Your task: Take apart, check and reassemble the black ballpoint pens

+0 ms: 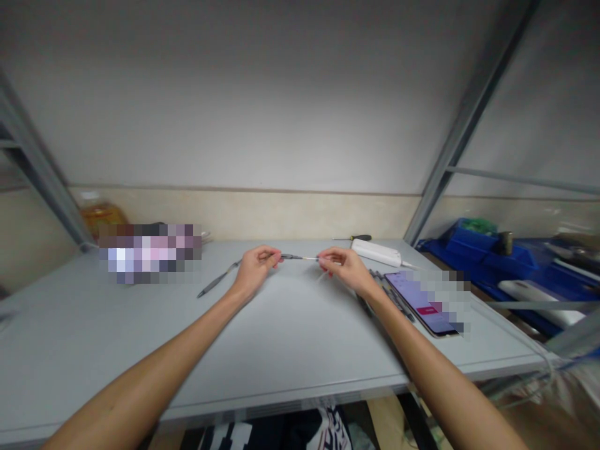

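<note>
My left hand (pixel 255 270) pinches a slim dark grey pen (pixel 291 256) held level above the table. From its right end a thin, pale rod like a refill (pixel 309 258) reaches to my right hand (pixel 344 267), whose fingertips are closed on it. Below my right fingers is a faint clear strip, too blurred to name. Another dark pen (pixel 214 282) lies slanted on the table, its upper end beside my left hand. Several dark pens (pixel 400 299) lie in a group by my right forearm, which partly hides them.
A phone (pixel 424 306) with a lit screen lies at the right of the grey table (pixel 262 356). Behind it are a white power strip (pixel 376 252) and a screwdriver (pixel 360 237). A bottle (pixel 100 215) stands back left beside a blurred-out item. Blue bins (pixel 492 250) stand beyond the right metal post.
</note>
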Demonstrator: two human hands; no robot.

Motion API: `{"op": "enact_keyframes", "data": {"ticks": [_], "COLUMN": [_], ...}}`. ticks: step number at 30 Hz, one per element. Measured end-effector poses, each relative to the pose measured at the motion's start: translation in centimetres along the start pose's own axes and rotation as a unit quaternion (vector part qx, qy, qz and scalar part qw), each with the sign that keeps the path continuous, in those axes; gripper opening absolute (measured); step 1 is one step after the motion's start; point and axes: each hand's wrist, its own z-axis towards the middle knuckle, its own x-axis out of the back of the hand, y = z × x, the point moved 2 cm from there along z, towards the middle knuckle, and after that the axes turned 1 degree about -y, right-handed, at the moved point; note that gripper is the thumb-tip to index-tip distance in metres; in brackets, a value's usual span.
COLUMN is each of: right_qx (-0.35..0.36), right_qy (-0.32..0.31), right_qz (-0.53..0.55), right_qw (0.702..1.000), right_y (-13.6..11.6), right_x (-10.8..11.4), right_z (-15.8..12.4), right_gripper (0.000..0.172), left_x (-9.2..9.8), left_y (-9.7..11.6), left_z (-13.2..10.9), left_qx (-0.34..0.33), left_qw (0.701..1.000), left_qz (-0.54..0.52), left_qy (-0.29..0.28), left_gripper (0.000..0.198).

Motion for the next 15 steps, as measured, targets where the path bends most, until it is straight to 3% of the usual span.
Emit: {"op": "enact_keyframes", "data": {"ticks": [5, 10, 12, 14, 15], "right_qx": [-0.079, -0.01, 0.018, 0.013, 0.002], "right_qy": [-0.034, 0.001, 0.007, 0.001, -0.003], "right_qz": [-0.048, -0.003, -0.023, -0.067, -0.085], "right_qw": [0.995, 1.0, 1.0, 0.998, 0.996], "right_y": [0.52, 0.09, -0.07, -0.02, 0.06], "right_x": [-0.39, -0.05, 0.18, 0.27, 0.27], "right_z": [-0.28, -0.14, -0.06, -0.04, -0.06], "right_gripper": [0.056, 0.042, 0.041, 0.034, 0.038], "left_x": [-0.18, -0.03, -0.01, -0.11, -0.19], "left_y": [-0.01, -0.26, -0.32, -0.27, -0.2], "left_z": [-0.1, 0.1, 0.13, 0.06, 0.01], "left_qx": [-0.001, 0.002, 0.01, 0.015, 0.015], "left_qw": [1.0, 1.0, 1.0, 1.0, 1.0], "left_qz": [0.0, -0.004, -0.007, -0.011, -0.013], "left_qy": [-0.009, -0.005, -0.004, -0.004, -0.004], "left_gripper": [0.032, 0.034, 0.035, 0.036, 0.036]}}
